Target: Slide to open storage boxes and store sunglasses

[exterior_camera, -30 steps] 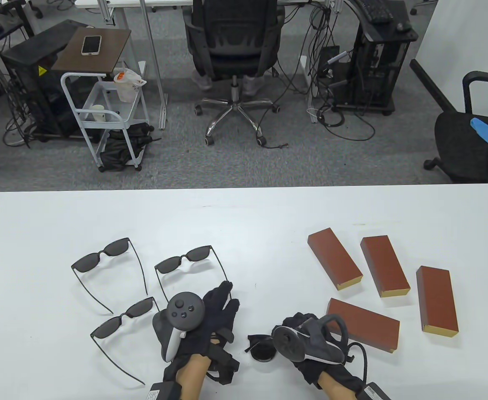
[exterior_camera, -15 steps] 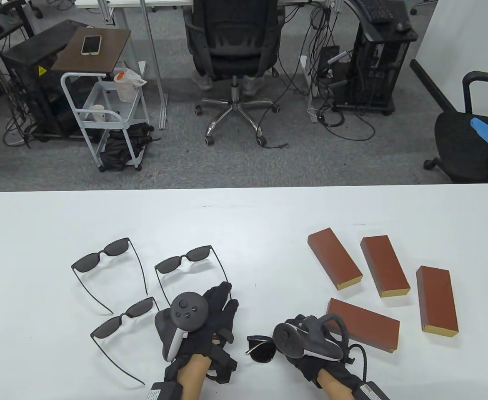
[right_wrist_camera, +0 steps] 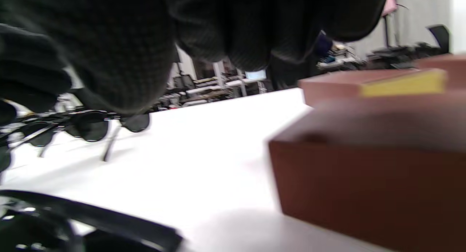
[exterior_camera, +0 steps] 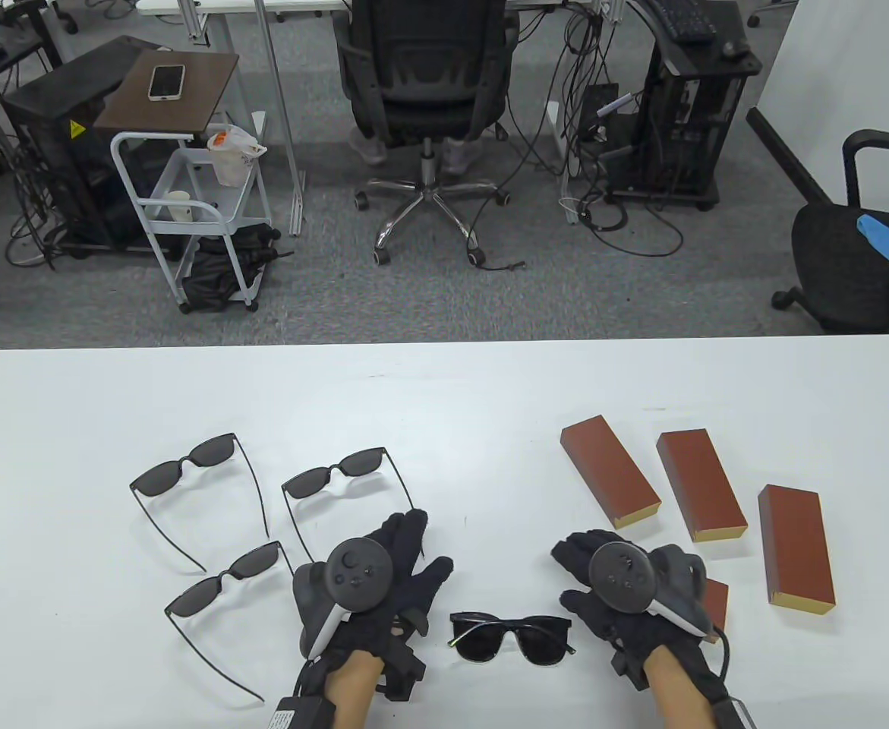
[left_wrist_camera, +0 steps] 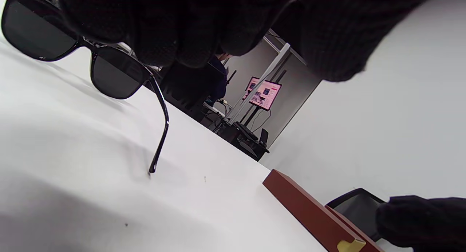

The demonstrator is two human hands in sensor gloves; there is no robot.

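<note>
Lying between both open hands, folded sunglasses (exterior_camera: 510, 638) near table (exterior_camera: 444, 395) edge.

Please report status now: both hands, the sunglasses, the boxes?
Left hand open, holding nothing. Right hand open above nearest box. Folded sunglasses on table between hands. All boxes closed.

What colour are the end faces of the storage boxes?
Yellowish tan on reddish-brown storage boxes, clearest in the table view.
</note>
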